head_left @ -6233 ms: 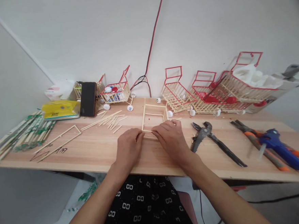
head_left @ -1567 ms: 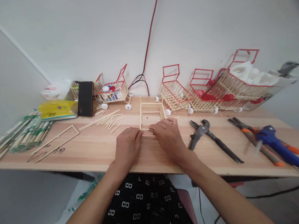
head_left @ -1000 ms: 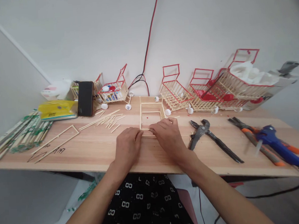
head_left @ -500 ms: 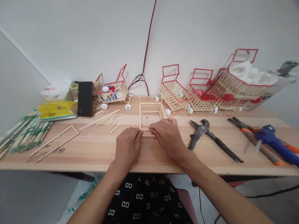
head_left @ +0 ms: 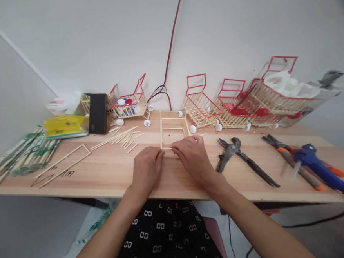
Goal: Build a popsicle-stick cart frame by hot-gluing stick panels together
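A small box-shaped frame of thin wooden sticks (head_left: 173, 120) stands on the table in front of me. My left hand (head_left: 146, 166) pinches its near left corner, thumb and fingers pressed together. At the near right corner, my right hand (head_left: 194, 155) has its fingers closed on the same frame and covers that corner. Left of my hands lie several short cut sticks (head_left: 127, 138) and a flat, open-ended stick frame (head_left: 64, 156). To the right rest black pliers (head_left: 231, 151).
Small stick-built carts with red handles (head_left: 202, 105) line the wall. A blue glue gun (head_left: 318, 166) lies at right over orange-handled pliers (head_left: 285, 152). At left are a phone (head_left: 98, 113), a yellow packet (head_left: 65, 126) and bundled sticks (head_left: 35, 154). A cable (head_left: 173, 34) hangs down the wall.
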Tool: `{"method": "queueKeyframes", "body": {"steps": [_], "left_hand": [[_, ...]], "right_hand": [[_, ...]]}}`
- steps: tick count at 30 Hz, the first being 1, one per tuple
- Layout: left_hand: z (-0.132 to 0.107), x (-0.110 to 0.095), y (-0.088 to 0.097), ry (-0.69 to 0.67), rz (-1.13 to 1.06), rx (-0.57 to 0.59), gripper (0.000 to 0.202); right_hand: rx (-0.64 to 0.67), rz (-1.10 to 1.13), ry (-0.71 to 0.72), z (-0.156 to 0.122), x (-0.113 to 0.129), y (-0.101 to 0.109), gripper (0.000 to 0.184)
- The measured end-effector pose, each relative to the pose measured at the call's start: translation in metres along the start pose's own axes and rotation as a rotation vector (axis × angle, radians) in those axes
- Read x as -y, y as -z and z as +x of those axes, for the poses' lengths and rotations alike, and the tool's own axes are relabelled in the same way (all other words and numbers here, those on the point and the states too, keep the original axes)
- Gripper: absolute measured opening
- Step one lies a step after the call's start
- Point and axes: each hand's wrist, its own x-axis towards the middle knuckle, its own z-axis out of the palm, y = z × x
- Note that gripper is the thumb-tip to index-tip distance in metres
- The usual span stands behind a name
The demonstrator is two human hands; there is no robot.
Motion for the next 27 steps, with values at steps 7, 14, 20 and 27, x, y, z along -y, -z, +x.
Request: {"method": "queueKeyframes", "body": {"steps": [7,14,20,27], "left_hand": [[0.0011,-0.0003,0.0003,0.003,0.01,-0.001,0.021],[-0.0001,-0.0003,0.0007,-0.003,0.009,0.002,0.023],[-0.0004,0.0,0.0,0.002,0.003,0.004,0.022],[0.0008,-0.0007,0.001,-0.001,0.007,0.003,0.024]], "right_hand": [[-0.021,-0.004,0.014,-0.0002,0.0003,-0.0012,0.016],[-0.022,-0.009,0.013,-0.0009,-0.0005,-0.0013,0.016],[-0.022,-0.011,0.018,-0.0011,-0.0003,-0.0022,0.016],[-0.019,-0.012,0.014,-0.0003,-0.0008,-0.0012,0.017]]}}
